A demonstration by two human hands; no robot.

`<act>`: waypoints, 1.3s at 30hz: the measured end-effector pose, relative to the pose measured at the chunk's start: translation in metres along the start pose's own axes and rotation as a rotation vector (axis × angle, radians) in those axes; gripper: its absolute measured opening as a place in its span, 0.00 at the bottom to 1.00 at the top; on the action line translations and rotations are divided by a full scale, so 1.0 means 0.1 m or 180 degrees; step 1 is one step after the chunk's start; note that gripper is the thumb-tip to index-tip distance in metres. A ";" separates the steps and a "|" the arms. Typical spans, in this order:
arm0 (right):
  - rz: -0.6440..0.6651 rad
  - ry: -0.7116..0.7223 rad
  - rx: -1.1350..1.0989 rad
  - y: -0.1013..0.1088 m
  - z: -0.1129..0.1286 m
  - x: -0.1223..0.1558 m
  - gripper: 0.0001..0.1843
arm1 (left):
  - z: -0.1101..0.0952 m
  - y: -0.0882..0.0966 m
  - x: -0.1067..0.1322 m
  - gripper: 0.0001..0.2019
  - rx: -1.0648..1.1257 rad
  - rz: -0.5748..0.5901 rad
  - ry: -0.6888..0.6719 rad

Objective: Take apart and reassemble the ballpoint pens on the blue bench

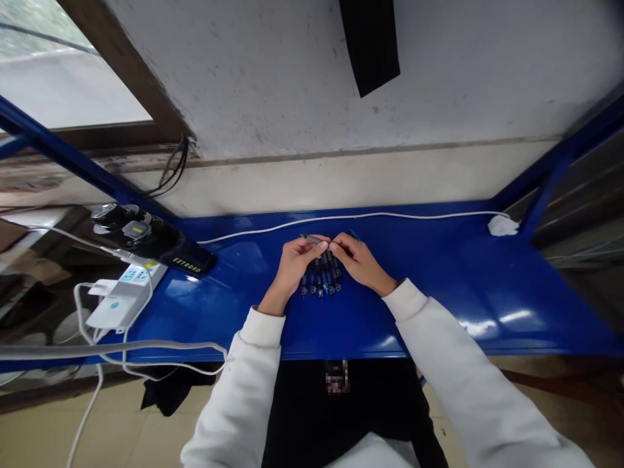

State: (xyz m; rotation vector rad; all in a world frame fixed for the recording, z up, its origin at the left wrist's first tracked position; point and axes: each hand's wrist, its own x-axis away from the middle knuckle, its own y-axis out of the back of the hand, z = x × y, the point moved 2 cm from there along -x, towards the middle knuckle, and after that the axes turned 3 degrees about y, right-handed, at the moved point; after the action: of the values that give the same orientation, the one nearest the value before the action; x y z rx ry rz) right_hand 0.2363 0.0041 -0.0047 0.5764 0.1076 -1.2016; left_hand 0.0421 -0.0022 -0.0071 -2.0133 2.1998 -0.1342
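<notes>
Over the middle of the blue tabletop, my left hand (296, 261) pinches a slim dark pen (312, 239) between thumb and fingers. My right hand (359, 261) meets it there, its thumb and fingers closed at the inner end; what they grip is too small to make out. Below both hands, several dark pens (320, 281) lie side by side, their ends toward me and their far parts partly covered by my fingers. One shows some blue among them. A bright blue piece (355, 234) sticks out just behind my right hand.
A black bottle (160, 242) lies at the left beside a white power strip (127, 289) with cables. A white cable (273, 227) runs along the back of the blue table (439, 273) to a white lump (503, 225) at the right. Blue frame posts flank both sides.
</notes>
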 end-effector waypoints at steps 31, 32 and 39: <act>0.0054 -0.0291 -0.0659 -0.02 -0.04 -0.01 0.28 | -0.10 -0.04 0.01 0.16 0.0056 -0.0305 -0.0095; 0.0028 -0.0263 -0.0640 -0.02 -0.03 -0.02 0.26 | -0.09 -0.03 0.01 0.16 0.0049 -0.0339 -0.0112; -0.0060 -0.0163 -0.0459 0.01 -0.01 -0.02 0.24 | -0.04 0.00 0.00 0.15 0.0084 -0.0431 -0.0133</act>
State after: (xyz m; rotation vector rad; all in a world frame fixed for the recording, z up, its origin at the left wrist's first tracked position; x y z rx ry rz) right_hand 0.2364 0.0067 -0.0047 0.4190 0.1551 -1.2153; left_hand 0.0417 -0.0025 -0.0033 -2.1301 2.0261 -0.1348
